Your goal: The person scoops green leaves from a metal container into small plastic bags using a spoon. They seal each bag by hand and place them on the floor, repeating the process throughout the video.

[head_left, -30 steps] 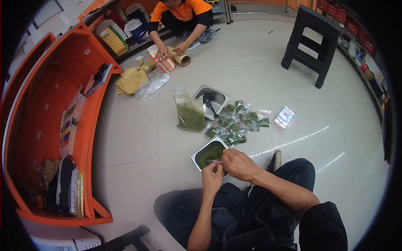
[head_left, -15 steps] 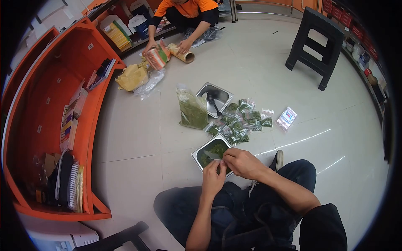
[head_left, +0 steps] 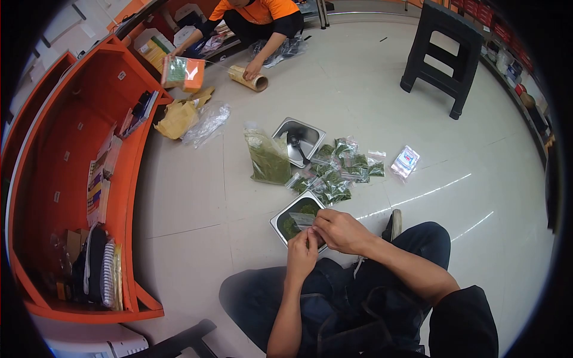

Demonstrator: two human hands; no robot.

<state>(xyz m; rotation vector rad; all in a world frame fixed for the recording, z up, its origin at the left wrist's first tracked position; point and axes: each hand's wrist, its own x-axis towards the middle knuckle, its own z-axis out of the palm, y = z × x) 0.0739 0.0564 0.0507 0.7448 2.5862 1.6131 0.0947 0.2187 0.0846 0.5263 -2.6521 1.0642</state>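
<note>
My left grip is closed to a pinch, thumb against fingertips, on the lower edge of a small clear bag. My right grip, fingers curled in, pinches the same bag just beside it. The bag is see-through, thin and flat-looking, slanting up and away from my fingertips. It is above the steel tub on the floor, with green stuff showing inside the tub.

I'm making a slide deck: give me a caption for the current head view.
Left hand and right hand hold a clear bag over a metal tub, green-filled bags lying beyond.
</note>
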